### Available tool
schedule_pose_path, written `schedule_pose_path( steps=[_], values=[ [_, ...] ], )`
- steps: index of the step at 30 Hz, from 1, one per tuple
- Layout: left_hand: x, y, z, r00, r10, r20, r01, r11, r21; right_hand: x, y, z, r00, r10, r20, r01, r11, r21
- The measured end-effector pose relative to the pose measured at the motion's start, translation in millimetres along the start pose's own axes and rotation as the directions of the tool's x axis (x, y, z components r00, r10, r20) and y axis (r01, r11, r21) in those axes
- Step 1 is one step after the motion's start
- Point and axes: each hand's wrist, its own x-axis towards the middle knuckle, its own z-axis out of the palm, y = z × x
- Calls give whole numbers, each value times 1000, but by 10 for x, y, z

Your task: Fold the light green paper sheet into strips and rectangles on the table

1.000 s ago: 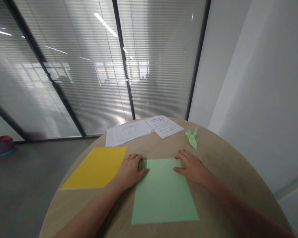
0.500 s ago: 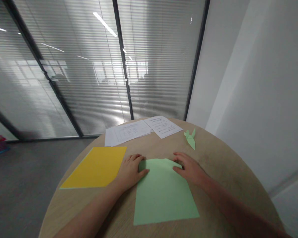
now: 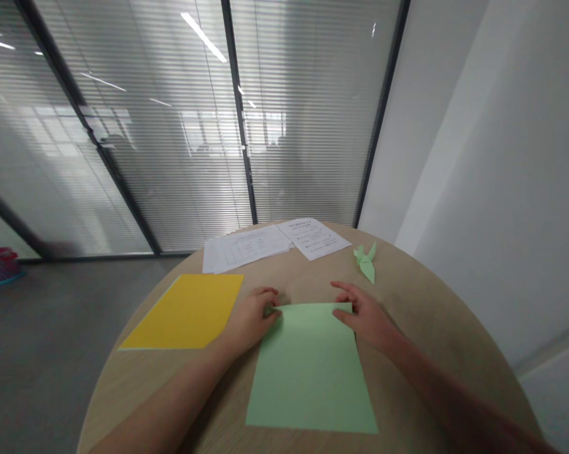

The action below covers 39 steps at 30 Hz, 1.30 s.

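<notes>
A light green sheet of paper [image 3: 310, 369] lies flat on the round wooden table [image 3: 431, 328] in front of me. My left hand [image 3: 251, 318] pinches its far left corner between thumb and fingers. My right hand [image 3: 364, 312] pinches the far right corner the same way. The far edge of the sheet looks slightly lifted off the table.
A yellow sheet [image 3: 187, 312] lies to the left of my left hand. White printed papers [image 3: 270, 243] sit at the far side. A small folded green paper figure [image 3: 366, 261] rests far right. Glass walls with blinds stand behind; a white wall is at right.
Both hands went from lying flat on the sheet's far corners to pinching them. The sheet's far edge buckled up briefly, then straightened.
</notes>
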Motion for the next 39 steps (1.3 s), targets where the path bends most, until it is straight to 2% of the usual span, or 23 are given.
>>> schedule_pose_path(
  steps=[4,6,9,12,15,17,20,22,25,28,33,36,37,39],
  values=[
    [-38,97,-86,990,78,-121,-86,994,-63,-25,-109,-69,989,-136,-59,132,989,-68],
    [-64,126,-131,982,132,-137,-140,989,-46,-61,-208,-108,954,-293,-62,284,951,-126],
    [-94,158,-215,963,245,-112,-246,969,-1,-128,-359,-168,879,-474,-40,456,864,-215],
    [-116,221,-312,930,366,-34,-365,931,29,-203,-490,-253,847,-525,89,529,809,-256],
    [-143,340,-371,892,447,66,-451,891,59,-261,-581,-353,839,-421,344,498,849,-175],
    [-167,432,-366,866,482,133,-494,866,81,-273,-600,-396,843,-325,427,414,901,-131],
    [-204,542,-299,832,513,209,-543,830,125,-255,-558,-409,910,-164,380,246,953,-179],
    [-223,587,-237,810,531,249,-573,808,138,-238,-501,-400,936,-46,348,135,962,-236],
    [-245,627,-155,773,554,309,-607,787,111,-231,-436,-397,925,73,373,38,959,-282],
    [-264,661,-107,756,553,349,-611,788,77,-247,-443,-402,906,109,409,30,947,-320],
    [-284,698,-138,770,512,382,-562,827,24,-278,-531,-384,865,172,471,-2,941,-339],
    [-274,648,-199,794,500,347,-514,856,-59,-273,-539,-370,846,197,495,-8,934,-358],
    [-266,610,-212,818,481,314,-479,873,-91,-265,-530,-367,843,204,498,-12,932,-361],
    [-242,507,-209,907,377,188,-353,924,-148,-245,-501,-365,849,210,484,-33,937,-349]
  ],
)
